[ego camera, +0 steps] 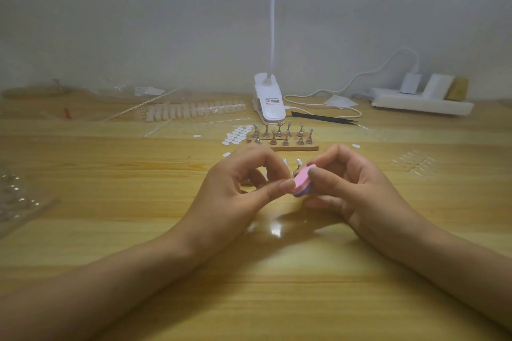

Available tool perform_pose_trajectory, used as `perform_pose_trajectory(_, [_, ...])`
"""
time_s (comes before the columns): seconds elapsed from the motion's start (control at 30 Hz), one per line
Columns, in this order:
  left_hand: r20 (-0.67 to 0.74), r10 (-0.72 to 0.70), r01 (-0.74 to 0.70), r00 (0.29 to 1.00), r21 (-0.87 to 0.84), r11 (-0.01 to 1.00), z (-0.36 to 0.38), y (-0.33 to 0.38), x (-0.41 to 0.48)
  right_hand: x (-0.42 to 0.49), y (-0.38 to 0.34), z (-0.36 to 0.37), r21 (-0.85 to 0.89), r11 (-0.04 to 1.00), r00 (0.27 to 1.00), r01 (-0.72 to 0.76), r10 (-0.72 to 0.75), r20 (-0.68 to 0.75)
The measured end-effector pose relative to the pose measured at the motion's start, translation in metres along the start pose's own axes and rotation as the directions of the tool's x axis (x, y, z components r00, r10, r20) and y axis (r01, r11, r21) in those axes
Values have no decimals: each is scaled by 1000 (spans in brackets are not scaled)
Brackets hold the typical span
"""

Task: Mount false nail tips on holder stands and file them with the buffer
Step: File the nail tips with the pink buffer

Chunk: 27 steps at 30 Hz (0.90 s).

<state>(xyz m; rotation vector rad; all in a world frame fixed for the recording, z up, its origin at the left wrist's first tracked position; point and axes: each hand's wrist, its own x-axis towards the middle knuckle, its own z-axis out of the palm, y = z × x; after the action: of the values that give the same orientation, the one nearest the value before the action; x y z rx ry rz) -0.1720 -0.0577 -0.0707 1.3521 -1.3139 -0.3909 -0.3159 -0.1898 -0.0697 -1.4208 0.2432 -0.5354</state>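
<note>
Buffer (303,181), pink face up over a purple layer, is sitting low between both hands, above the table (138,230). Its long axis is running from near-left up to far-right, toward the viewer and foreshortened. Right hand (354,188) is gripping it, thumb on the pink face and fingers curled under; this hand is plainly the nearer one.

Left hand (243,183) is lying just left of it, fingers curled, thumb tip touching the buffer's left edge. Whatever it is pinching is hidden, so I cannot tell.

A clear nail tip (298,162) is poking up just behind the buffer's far end, so the filing stroke is probably going up and away.

Further back: rack of holder stands (282,139), white adhesive pads (237,135), strip of spare tips (194,111).
</note>
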Motion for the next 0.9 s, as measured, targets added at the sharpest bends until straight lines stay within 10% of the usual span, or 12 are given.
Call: perform_pose_trajectory(0.9, [-12,-25,25,1000,53,998,-1,0,-1,-3,1,3,-129,992,995,-4,17,99])
